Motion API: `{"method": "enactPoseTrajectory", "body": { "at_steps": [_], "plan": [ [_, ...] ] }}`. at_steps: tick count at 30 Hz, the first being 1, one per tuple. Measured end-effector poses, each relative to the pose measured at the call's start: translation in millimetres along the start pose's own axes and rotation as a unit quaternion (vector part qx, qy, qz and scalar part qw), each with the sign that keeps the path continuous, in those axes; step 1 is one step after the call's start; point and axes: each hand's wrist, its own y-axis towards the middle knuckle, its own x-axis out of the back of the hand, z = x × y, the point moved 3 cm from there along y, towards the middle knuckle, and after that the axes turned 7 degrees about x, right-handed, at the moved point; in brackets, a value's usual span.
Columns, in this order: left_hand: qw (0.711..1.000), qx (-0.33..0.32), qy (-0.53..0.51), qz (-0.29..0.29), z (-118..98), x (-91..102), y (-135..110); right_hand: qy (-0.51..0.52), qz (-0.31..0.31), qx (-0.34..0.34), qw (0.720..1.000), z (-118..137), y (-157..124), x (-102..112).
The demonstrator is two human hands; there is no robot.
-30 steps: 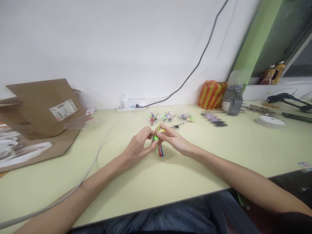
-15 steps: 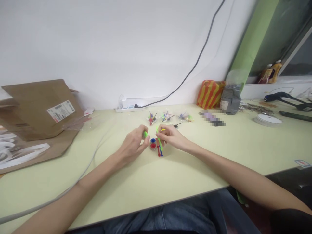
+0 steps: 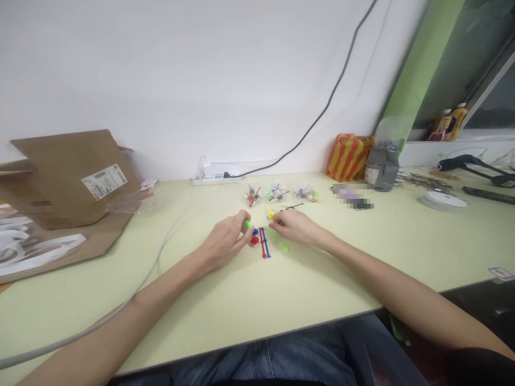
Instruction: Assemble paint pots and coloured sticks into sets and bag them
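Note:
My left hand (image 3: 227,240) is closed in a pinch on a small green round piece (image 3: 247,225), just above the table. Beside its fingertips, a blue round piece (image 3: 255,232) and a red round piece (image 3: 254,240) sit close together. A red arrow (image 3: 263,244) and a blue arrow (image 3: 266,244) lie side by side to their right. My right hand (image 3: 295,225) has its fingers pinched at the upper end of a green arrow (image 3: 284,244), which slants down to the right. A yellow piece (image 3: 271,214) shows just beyond these fingertips, and a black arrow (image 3: 295,206) lies behind the hand.
Several clear packets (image 3: 277,192) of colourful parts lie farther back. A power strip (image 3: 215,179) is against the wall. Cardboard (image 3: 68,182) and a grey cable (image 3: 148,273) are on the left; a striped bag (image 3: 348,157), a grey bag (image 3: 382,169) and a white spool (image 3: 444,200) are on the right.
My right hand has moved slightly right, and the green arrow it held upright beside the others now slants away from the red and blue arrows. My left hand still pinches the green round piece.

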Motion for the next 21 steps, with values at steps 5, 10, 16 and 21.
{"method": "enactPoseTrajectory", "body": {
  "at_steps": [5,10,16,21],
  "plan": [
    [1.0,0.002,0.002,0.013,-1.1,-1.3,0.1,0.098,0.099,0.046,0.989,-4.7,-1.1,4.4],
    [1.0,0.002,-0.004,0.015,-0.5,-1.6,-0.2,0.138,0.118,0.068,0.981,-6.7,-0.8,0.5],
    [1.0,-0.002,-0.006,0.012,-0.7,-1.6,-0.2,0.142,0.08,0.095,0.982,1.1,-0.9,-5.3],
    [1.0,0.002,-0.004,0.017,-1.7,-1.6,0.1,0.144,0.076,0.101,0.981,6.1,-1.4,-5.3]
  ]
}}
